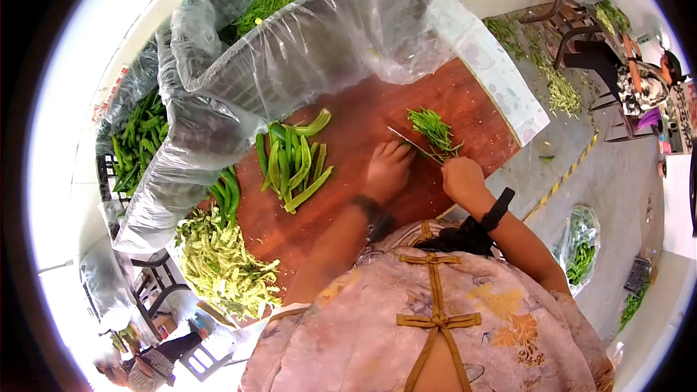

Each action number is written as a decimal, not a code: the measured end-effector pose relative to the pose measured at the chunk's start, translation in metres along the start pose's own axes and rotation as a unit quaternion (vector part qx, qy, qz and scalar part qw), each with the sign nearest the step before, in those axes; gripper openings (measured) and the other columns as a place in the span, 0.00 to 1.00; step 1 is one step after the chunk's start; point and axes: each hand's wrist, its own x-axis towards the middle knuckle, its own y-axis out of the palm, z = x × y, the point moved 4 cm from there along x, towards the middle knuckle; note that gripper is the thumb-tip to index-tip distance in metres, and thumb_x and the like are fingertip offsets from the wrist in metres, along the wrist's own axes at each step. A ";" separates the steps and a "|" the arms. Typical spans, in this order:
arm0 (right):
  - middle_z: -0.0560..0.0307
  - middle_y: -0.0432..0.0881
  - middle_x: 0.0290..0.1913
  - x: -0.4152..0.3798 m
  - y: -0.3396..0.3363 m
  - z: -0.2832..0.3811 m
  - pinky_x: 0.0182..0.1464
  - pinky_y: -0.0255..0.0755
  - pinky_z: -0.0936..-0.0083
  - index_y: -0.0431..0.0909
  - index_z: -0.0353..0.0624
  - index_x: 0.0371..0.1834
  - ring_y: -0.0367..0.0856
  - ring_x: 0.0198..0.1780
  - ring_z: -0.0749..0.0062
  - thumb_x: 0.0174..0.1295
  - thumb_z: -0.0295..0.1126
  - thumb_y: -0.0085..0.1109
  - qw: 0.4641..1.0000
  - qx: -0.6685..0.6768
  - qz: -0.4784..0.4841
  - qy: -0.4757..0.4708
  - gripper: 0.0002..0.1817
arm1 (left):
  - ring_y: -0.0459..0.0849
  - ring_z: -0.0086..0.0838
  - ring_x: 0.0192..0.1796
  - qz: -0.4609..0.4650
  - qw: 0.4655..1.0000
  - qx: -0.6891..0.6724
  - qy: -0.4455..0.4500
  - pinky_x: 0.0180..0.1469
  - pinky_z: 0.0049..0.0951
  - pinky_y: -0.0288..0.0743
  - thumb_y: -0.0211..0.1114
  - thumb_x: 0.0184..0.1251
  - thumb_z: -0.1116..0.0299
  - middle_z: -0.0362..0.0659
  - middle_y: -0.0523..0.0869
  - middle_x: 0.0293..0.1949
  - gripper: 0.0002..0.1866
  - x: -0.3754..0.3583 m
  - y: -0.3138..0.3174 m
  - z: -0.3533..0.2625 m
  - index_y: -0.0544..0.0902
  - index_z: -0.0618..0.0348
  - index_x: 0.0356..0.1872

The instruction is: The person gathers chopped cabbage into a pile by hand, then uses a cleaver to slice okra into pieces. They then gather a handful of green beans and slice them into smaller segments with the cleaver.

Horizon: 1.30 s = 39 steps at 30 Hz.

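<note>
My right hand [465, 180] is closed around the handle of a knife [427, 152], whose thin blade points up and left across the wooden board [356, 210]. Bent fingers of my left hand [388, 173] press down just beside the blade, with a bit of green pepper showing at the fingertips; most of that piece is hidden. Beyond the blade lies a small heap of green pepper shreds [432, 129]. Split, hollowed green peppers [294, 163] are piled on the board to the left of my left hand.
Pale pepper cores [221, 261] are heaped at the board's lower left. A plastic-lined crate [305, 43] with shredded pepper stands behind the board, another with whole green peppers [141, 134] to the left. A bag of greens [581, 258] sits on the floor at right.
</note>
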 end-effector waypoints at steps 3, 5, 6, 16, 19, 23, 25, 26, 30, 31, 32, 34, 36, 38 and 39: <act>0.40 0.78 0.22 0.003 -0.001 0.002 0.32 0.73 0.55 0.78 0.38 0.17 0.78 0.28 0.44 0.53 0.31 0.56 1.000 -0.001 0.010 -0.005 0.11 | 0.74 0.34 0.48 -0.019 1.000 -0.006 0.004 0.54 0.38 0.66 0.59 0.45 0.72 0.40 0.78 0.41 0.17 0.000 -0.003 0.002 0.82 0.59 0.40; 0.40 0.77 0.22 0.012 0.009 0.003 0.32 0.73 0.56 0.78 0.39 0.17 0.78 0.28 0.45 0.53 0.31 0.55 1.000 -0.013 0.015 -0.018 0.10 | 0.74 0.35 0.50 0.004 1.000 -0.005 0.003 0.55 0.38 0.66 0.59 0.46 0.71 0.41 0.79 0.42 0.17 -0.001 -0.004 0.001 0.82 0.58 0.41; 0.40 0.77 0.22 0.018 0.015 0.004 0.32 0.73 0.56 0.78 0.39 0.18 0.78 0.27 0.45 0.52 0.30 0.55 0.999 -0.024 0.016 -0.027 0.10 | 0.74 0.35 0.50 0.003 1.000 -0.007 -0.001 0.55 0.38 0.66 0.59 0.46 0.71 0.41 0.79 0.42 0.17 -0.001 -0.004 0.001 0.82 0.58 0.41; 0.41 0.77 0.22 0.048 0.009 -0.006 0.32 0.72 0.54 0.77 0.39 0.20 0.78 0.29 0.45 0.55 0.32 0.55 0.999 -0.007 -0.051 -0.015 0.11 | 0.73 0.37 0.51 0.011 1.000 -0.012 0.008 0.57 0.41 0.64 0.59 0.48 0.69 0.42 0.79 0.43 0.16 -0.005 0.004 0.006 0.82 0.57 0.41; 0.41 0.78 0.23 0.023 0.002 -0.007 0.33 0.71 0.53 0.77 0.38 0.21 0.77 0.29 0.44 0.55 0.34 0.55 1.000 -0.016 -0.010 -0.005 0.12 | 0.73 0.35 0.52 0.036 0.999 -0.007 -0.012 0.59 0.40 0.63 0.58 0.49 0.70 0.41 0.78 0.42 0.16 -0.004 0.003 0.003 0.82 0.57 0.42; 0.40 0.78 0.23 0.002 0.002 -0.003 0.32 0.71 0.53 0.77 0.37 0.20 0.78 0.29 0.44 0.55 0.34 0.56 1.000 -0.006 0.018 -0.002 0.12 | 0.73 0.35 0.51 0.048 0.999 0.016 -0.006 0.59 0.41 0.63 0.58 0.47 0.70 0.40 0.78 0.41 0.16 -0.003 0.003 0.002 0.82 0.56 0.41; 0.40 0.78 0.24 0.002 0.001 -0.001 0.32 0.71 0.53 0.77 0.37 0.20 0.78 0.29 0.44 0.55 0.34 0.56 1.000 -0.005 0.025 -0.002 0.12 | 0.73 0.34 0.51 0.045 0.999 0.012 -0.005 0.60 0.40 0.63 0.58 0.48 0.70 0.40 0.78 0.41 0.16 -0.003 0.002 0.002 0.82 0.56 0.41; 0.40 0.78 0.24 0.002 0.000 0.000 0.32 0.71 0.53 0.77 0.37 0.19 0.78 0.29 0.44 0.55 0.34 0.56 0.999 -0.006 0.033 -0.003 0.12 | 0.73 0.34 0.51 0.043 0.999 0.006 -0.005 0.60 0.40 0.63 0.58 0.48 0.70 0.40 0.78 0.41 0.16 -0.003 0.001 0.003 0.82 0.56 0.41; 0.40 0.78 0.23 0.007 -0.001 0.004 0.32 0.72 0.54 0.77 0.37 0.19 0.78 0.29 0.44 0.55 0.33 0.56 0.999 -0.008 0.048 0.003 0.12 | 0.73 0.34 0.50 0.036 0.999 0.006 -0.005 0.60 0.40 0.63 0.58 0.48 0.70 0.40 0.79 0.41 0.17 -0.002 -0.001 0.004 0.82 0.56 0.42; 0.40 0.78 0.23 0.009 0.001 0.006 0.32 0.72 0.54 0.77 0.37 0.19 0.78 0.29 0.44 0.55 0.33 0.56 0.999 -0.009 0.048 -0.002 0.12 | 0.73 0.34 0.50 0.047 0.999 0.011 -0.008 0.60 0.39 0.62 0.58 0.48 0.70 0.40 0.79 0.41 0.16 -0.002 0.000 0.004 0.82 0.56 0.42; 0.40 0.78 0.23 0.011 0.003 0.008 0.33 0.72 0.54 0.77 0.37 0.19 0.78 0.29 0.44 0.55 0.33 0.56 0.999 -0.011 0.048 -0.006 0.12 | 0.73 0.34 0.50 0.058 0.998 0.016 -0.012 0.60 0.39 0.62 0.58 0.48 0.70 0.40 0.79 0.41 0.16 -0.002 0.000 0.004 0.82 0.56 0.41; 0.41 0.78 0.23 0.025 0.017 0.011 0.33 0.72 0.54 0.77 0.37 0.20 0.78 0.29 0.44 0.55 0.33 0.56 1.000 0.003 0.022 -0.016 0.11 | 0.73 0.34 0.50 0.064 0.998 0.012 -0.016 0.60 0.39 0.62 0.58 0.48 0.70 0.40 0.79 0.41 0.16 -0.003 0.000 0.003 0.82 0.56 0.41; 0.41 0.78 0.23 0.044 0.021 0.014 0.33 0.73 0.55 0.77 0.37 0.20 0.78 0.29 0.44 0.55 0.33 0.55 0.999 0.018 -0.009 -0.029 0.11 | 0.73 0.34 0.50 0.069 0.997 0.013 -0.019 0.59 0.39 0.62 0.58 0.48 0.70 0.40 0.79 0.41 0.16 -0.003 0.001 0.004 0.82 0.57 0.41; 0.41 0.78 0.24 0.058 0.021 0.020 0.34 0.72 0.54 0.78 0.37 0.21 0.78 0.30 0.45 0.56 0.33 0.54 0.999 0.013 0.002 -0.035 0.12 | 0.73 0.35 0.51 0.025 0.999 -0.018 0.007 0.59 0.39 0.62 0.58 0.48 0.70 0.41 0.78 0.42 0.16 -0.002 -0.002 0.005 0.82 0.58 0.41; 0.41 0.78 0.24 0.058 0.019 0.020 0.34 0.72 0.54 0.78 0.37 0.21 0.78 0.30 0.45 0.56 0.33 0.54 0.999 0.014 -0.001 -0.035 0.12 | 0.73 0.35 0.51 0.026 1.000 -0.015 0.009 0.59 0.39 0.62 0.58 0.48 0.70 0.41 0.78 0.42 0.16 -0.001 -0.001 0.005 0.82 0.58 0.41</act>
